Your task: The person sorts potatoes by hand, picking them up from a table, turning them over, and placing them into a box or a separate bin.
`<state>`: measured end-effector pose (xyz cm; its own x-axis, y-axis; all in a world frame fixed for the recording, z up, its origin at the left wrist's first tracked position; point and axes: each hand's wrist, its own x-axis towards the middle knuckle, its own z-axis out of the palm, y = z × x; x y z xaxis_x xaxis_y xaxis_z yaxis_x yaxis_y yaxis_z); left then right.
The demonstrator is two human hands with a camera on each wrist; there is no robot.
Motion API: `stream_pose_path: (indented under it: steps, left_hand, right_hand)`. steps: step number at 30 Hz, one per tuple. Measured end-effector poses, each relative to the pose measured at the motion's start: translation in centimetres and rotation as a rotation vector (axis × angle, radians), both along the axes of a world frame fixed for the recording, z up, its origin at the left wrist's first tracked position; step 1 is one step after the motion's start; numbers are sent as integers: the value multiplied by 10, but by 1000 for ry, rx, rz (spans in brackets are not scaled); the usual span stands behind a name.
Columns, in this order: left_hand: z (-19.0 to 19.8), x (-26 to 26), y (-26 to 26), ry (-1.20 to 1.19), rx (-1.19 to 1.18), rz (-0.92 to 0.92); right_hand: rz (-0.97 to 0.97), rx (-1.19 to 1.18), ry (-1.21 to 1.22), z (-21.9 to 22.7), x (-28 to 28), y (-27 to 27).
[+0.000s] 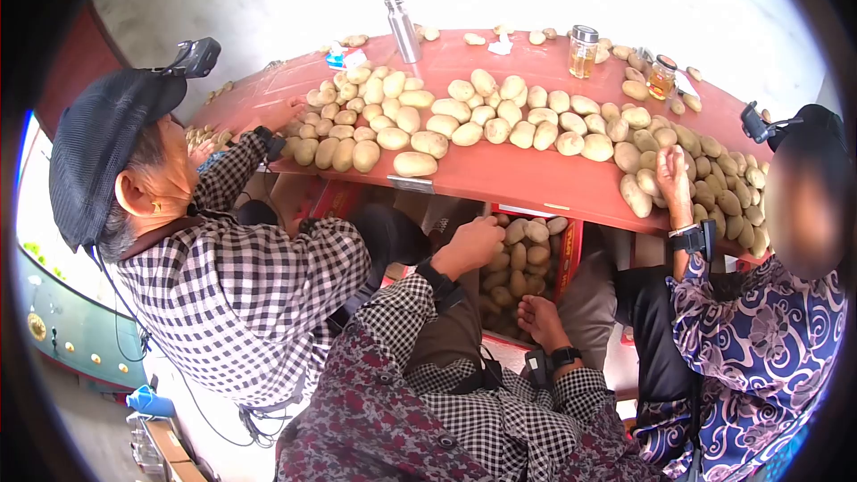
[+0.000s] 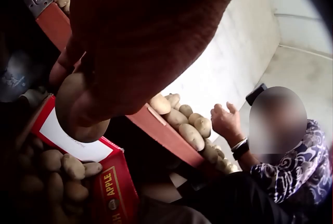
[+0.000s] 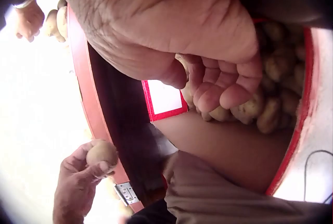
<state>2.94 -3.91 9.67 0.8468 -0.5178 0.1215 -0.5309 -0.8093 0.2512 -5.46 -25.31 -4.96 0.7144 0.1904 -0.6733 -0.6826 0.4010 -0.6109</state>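
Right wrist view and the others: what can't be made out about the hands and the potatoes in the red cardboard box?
- Right hand, right wrist view: curled fingers hide whether it grips anything.
- Left hand, left wrist view: backlit and dark, so the pale oval potato it holds shows only partly.
- Red cardboard box, head view: the red table edge and both arms cover most of it.

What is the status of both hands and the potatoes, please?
Left hand grips one potato above the red box. Right hand, fingers loosely curled, holds nothing, over the boxed potatoes. Table edge close overhead.
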Motion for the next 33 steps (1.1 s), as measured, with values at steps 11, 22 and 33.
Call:
stream_pose_path:
  steps: [11, 22, 33]
  left_hand:
    - [41, 39, 13, -393, -247, 314]
    - [41, 123, 21, -362, -211, 459]
    - [37, 139, 21, -421, 55, 573]
  right_hand:
    - [49, 0, -1, 2, -2, -4]
    - [84, -5, 0, 4, 4, 1]
    - [91, 50, -69, 5, 1, 5]
